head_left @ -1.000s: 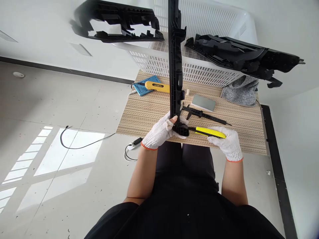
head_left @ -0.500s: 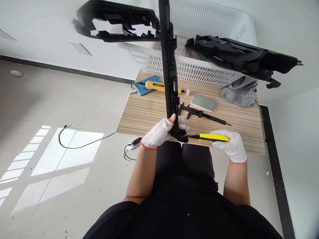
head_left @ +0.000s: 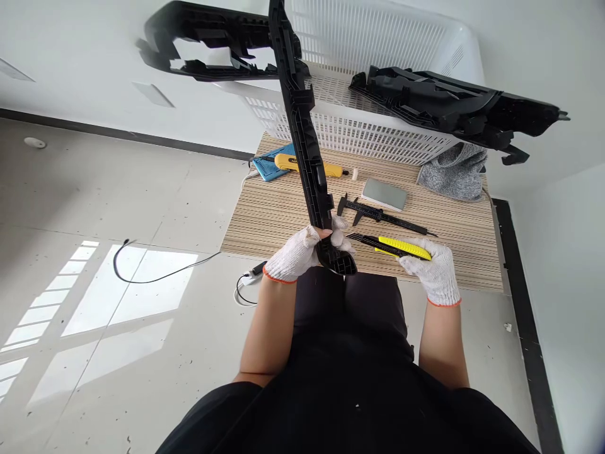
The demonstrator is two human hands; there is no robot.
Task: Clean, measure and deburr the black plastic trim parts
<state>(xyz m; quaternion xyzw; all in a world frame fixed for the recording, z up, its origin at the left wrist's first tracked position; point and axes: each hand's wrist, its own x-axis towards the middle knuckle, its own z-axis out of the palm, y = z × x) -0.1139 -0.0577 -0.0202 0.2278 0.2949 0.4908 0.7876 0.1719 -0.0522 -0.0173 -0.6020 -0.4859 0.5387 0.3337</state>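
My left hand (head_left: 302,252), in a white knit glove with bare fingertips, is closed around the lower end of a long black plastic trim piece (head_left: 302,126). The piece slants up and away to the left, past the top of the view. My right hand (head_left: 432,268), gloved too, grips a yellow utility knife (head_left: 404,247). Its dark blade points left toward the trim's curved bottom end, with a small gap between them. On the table behind the hands lie a black caliper (head_left: 385,217) and a grey flat block (head_left: 384,193).
Behind the striped wooden table (head_left: 269,214) stands a white plastic basket (head_left: 378,129), with black trim parts (head_left: 439,104) across its rim. A yellow corded tool (head_left: 333,170) lies on a blue pad (head_left: 267,169). A grey cloth (head_left: 454,173) sits at the right; a cable (head_left: 155,279) trails left.
The trim piece has tilted, its far end swinging left. My right hand has moved slightly left and up, and the knife blade has come away from the trim's bottom end.
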